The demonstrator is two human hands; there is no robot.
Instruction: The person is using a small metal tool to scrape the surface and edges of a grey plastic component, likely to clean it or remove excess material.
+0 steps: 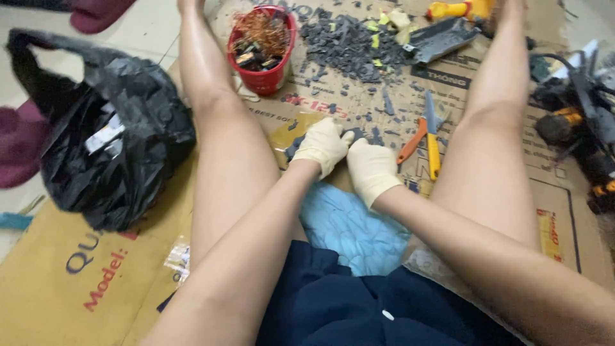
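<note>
Cream-gloved hands, left hand (pixel 323 146) and right hand (pixel 370 169) curled around dark fragment (pixel 354 133)

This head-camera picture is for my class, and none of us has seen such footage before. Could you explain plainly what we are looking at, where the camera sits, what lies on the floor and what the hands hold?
There is no machine here: a person sits on flattened cardboard on the floor, and the camera is worn on their head, looking down past their legs. There is only this one view.

Both hands wear pale gloves. The left hand and the right hand meet over a small dark piece; the gloves hide exactly how it is gripped.

Around them lie orange and yellow pliers, a pile of grey fragments, and a red cup holding copper wire and small parts. A black plastic bag sits on the person's left, dark tools on the right, and a blue cushion lies between the legs.
</note>
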